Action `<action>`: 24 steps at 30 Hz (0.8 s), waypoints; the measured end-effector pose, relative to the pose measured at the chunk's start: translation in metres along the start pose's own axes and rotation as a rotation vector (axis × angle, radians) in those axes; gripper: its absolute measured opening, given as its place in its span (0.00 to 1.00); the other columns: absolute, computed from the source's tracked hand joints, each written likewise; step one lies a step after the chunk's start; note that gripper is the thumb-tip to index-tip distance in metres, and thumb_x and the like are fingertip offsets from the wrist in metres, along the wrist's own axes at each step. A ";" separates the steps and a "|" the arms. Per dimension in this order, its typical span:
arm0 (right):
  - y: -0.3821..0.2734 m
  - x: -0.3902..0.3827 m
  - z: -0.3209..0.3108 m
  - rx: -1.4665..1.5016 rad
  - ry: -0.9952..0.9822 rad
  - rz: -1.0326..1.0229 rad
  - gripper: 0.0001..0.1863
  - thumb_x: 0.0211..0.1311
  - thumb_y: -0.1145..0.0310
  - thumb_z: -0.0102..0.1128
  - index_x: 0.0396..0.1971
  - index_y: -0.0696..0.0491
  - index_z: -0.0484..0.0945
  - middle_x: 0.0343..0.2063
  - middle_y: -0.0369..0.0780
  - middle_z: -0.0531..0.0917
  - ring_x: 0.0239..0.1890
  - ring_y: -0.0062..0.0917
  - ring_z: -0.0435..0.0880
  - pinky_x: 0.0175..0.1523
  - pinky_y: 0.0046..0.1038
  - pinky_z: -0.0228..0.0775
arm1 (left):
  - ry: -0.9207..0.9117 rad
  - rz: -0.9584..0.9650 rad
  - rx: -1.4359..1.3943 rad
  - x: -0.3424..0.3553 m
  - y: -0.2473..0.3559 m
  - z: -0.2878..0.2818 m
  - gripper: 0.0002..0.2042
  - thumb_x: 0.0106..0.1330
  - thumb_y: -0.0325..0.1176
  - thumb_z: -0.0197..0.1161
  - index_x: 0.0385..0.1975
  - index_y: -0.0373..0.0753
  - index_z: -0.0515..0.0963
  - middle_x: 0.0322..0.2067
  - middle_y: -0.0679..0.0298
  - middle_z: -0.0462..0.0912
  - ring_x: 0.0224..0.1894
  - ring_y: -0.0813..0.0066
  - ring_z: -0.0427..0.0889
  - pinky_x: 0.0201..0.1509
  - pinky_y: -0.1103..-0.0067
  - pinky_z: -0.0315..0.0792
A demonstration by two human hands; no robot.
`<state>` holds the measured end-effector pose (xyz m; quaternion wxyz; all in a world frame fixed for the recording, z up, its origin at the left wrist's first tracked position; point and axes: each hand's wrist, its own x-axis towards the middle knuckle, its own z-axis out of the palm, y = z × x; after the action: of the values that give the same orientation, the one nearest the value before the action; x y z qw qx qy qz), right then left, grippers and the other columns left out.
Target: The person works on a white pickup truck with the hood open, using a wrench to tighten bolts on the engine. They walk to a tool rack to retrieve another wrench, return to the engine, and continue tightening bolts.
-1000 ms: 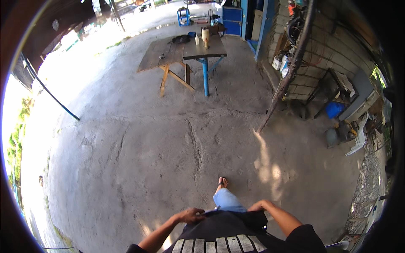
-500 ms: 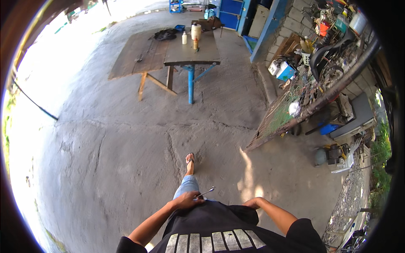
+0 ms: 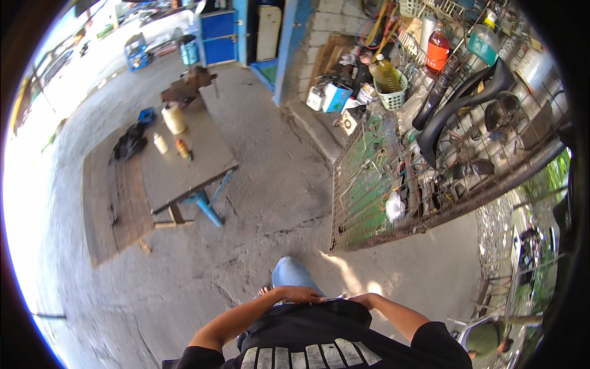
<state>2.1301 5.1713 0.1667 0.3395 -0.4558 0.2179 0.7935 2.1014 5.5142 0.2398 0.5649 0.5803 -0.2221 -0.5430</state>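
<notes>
Your left hand (image 3: 301, 294) is at waist level, palm down, its fingers closed on a slender, silver-coloured metal tool (image 3: 342, 296). The tool lies at the hem of your black cloth shirt (image 3: 301, 329), its exposed end pointing toward your right hand (image 3: 367, 300). Your right hand touches the hem just beside that end; its fingers are hidden, so you cannot tell whether it grips. Ahead and left stands a dark-topped table with a blue leg (image 3: 206, 161). A cream cylindrical container (image 3: 173, 118) stands toward its far edge; a small white bottle (image 3: 160, 143) stands nearer its left edge. A crumpled black bag (image 3: 129, 142) lies along that left edge.
</notes>
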 end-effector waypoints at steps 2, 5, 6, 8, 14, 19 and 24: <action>-0.043 -0.010 0.000 -0.066 -0.045 -0.104 0.19 0.70 0.55 0.50 0.51 0.52 0.78 0.46 0.33 0.85 0.44 0.19 0.83 0.59 0.28 0.71 | -0.059 -0.018 -0.037 -0.012 0.006 -0.052 0.30 0.72 0.56 0.52 0.58 0.31 0.72 0.51 0.58 0.80 0.52 0.70 0.77 0.58 0.74 0.69; -0.122 -0.029 -0.002 -0.028 0.030 -0.143 0.18 0.71 0.57 0.50 0.50 0.52 0.79 0.45 0.34 0.85 0.43 0.19 0.83 0.57 0.29 0.73 | -0.122 -0.108 0.036 -0.017 0.012 -0.138 0.31 0.71 0.56 0.54 0.58 0.31 0.72 0.49 0.60 0.79 0.50 0.73 0.76 0.55 0.77 0.70; -0.152 -0.034 -0.003 -0.022 0.047 -0.137 0.18 0.71 0.57 0.50 0.50 0.53 0.78 0.45 0.34 0.85 0.44 0.20 0.83 0.57 0.30 0.73 | -0.137 -0.173 0.010 -0.019 0.014 -0.169 0.31 0.71 0.56 0.55 0.58 0.31 0.72 0.48 0.61 0.80 0.49 0.73 0.76 0.54 0.77 0.71; -0.206 -0.045 -0.009 -0.013 0.039 -0.137 0.18 0.71 0.57 0.50 0.50 0.53 0.78 0.46 0.35 0.85 0.44 0.21 0.83 0.57 0.31 0.73 | -0.167 -0.229 0.018 -0.027 0.025 -0.238 0.31 0.70 0.55 0.56 0.57 0.31 0.72 0.47 0.62 0.80 0.47 0.75 0.76 0.51 0.78 0.72; -0.322 -0.081 -0.052 0.135 0.076 -0.132 0.19 0.71 0.58 0.50 0.51 0.56 0.77 0.46 0.37 0.85 0.45 0.23 0.84 0.57 0.33 0.74 | -0.144 0.009 0.315 -0.039 0.073 -0.386 0.30 0.66 0.56 0.61 0.53 0.32 0.75 0.42 0.57 0.82 0.43 0.67 0.79 0.49 0.71 0.71; -0.391 -0.093 -0.097 0.428 0.186 -0.111 0.20 0.71 0.58 0.50 0.52 0.57 0.77 0.46 0.39 0.84 0.45 0.25 0.84 0.57 0.35 0.75 | 0.064 -0.098 0.404 -0.030 0.138 -0.481 0.31 0.64 0.57 0.61 0.49 0.30 0.75 0.44 0.46 0.81 0.51 0.56 0.78 0.59 0.69 0.66; -0.477 -0.066 -0.162 0.752 0.150 -0.255 0.19 0.72 0.63 0.48 0.52 0.64 0.75 0.47 0.45 0.84 0.45 0.29 0.84 0.54 0.35 0.78 | 0.245 -0.059 0.425 -0.025 0.165 -0.607 0.31 0.66 0.59 0.57 0.47 0.31 0.76 0.45 0.46 0.82 0.50 0.50 0.80 0.55 0.65 0.70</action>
<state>2.5988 5.3646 0.1277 0.5613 -0.3800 0.4589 0.5745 2.6875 5.7441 0.2584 0.4367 0.7538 -0.2442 -0.4261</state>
